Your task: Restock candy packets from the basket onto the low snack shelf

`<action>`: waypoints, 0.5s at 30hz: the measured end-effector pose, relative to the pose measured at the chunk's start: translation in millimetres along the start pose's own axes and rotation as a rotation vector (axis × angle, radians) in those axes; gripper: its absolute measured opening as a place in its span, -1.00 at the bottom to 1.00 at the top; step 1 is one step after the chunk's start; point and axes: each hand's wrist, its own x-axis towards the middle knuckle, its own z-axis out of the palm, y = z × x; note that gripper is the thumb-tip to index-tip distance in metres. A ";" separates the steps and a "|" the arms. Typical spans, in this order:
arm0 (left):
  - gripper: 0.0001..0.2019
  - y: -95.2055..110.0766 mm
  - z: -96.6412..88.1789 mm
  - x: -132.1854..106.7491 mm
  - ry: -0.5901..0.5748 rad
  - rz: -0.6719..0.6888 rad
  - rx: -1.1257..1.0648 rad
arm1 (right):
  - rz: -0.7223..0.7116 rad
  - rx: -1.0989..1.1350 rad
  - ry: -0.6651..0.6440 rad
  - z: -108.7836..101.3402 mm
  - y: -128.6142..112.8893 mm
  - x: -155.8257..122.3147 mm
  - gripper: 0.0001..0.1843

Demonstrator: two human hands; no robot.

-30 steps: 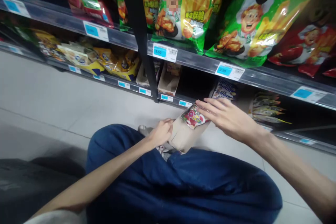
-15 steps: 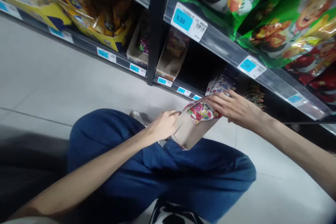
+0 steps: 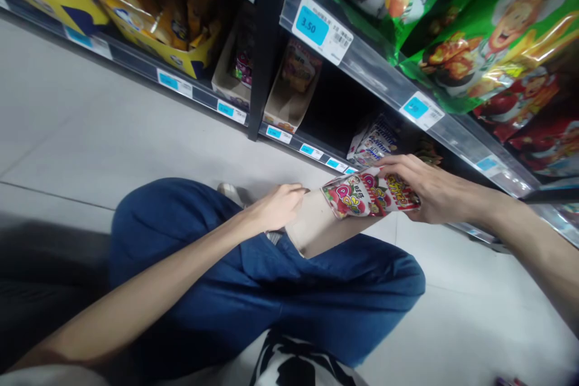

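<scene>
A brown cardboard display box (image 3: 316, 226) rests on my blue-trousered knee. My left hand (image 3: 275, 208) is closed on the box's left edge and steadies it. My right hand (image 3: 425, 190) is closed round a bunch of small red and pink candy packets (image 3: 366, 195) that stick out of the box's open top, lifted partly clear of it. The fingertips of the right hand are hidden behind the packets.
A dark shop shelf rack (image 3: 262, 42) stands close ahead with blue price tags (image 3: 316, 30). Green and red snack bags (image 3: 479, 30) hang above. Yellow packs (image 3: 136, 6) and similar brown boxes (image 3: 289, 90) fill the lower shelf. Grey tiled floor (image 3: 90, 132) lies left.
My right hand went from lying flat on the box top to gripping the packets and drawing them up and to the right. The view has tilted and moved nearer the shelf.
</scene>
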 end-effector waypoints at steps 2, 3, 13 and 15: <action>-0.71 -0.2 0.5 0.1 -0.002 0.023 -0.016 | 0.020 0.093 0.012 -0.6 3.9 -5.9 -0.18; -0.70 0.0 0.6 0.1 -0.003 0.034 -0.022 | 0.036 0.130 0.020 -1.4 6.0 -8.7 -0.17; -0.69 4.1 12.0 -1.9 -0.077 0.128 -0.126 | 0.108 -0.304 0.181 23.8 1.4 -9.2 -0.59; -0.70 6.2 13.6 -3.6 -0.078 0.110 -0.106 | 0.118 -0.280 0.238 45.3 -5.7 -0.7 -0.64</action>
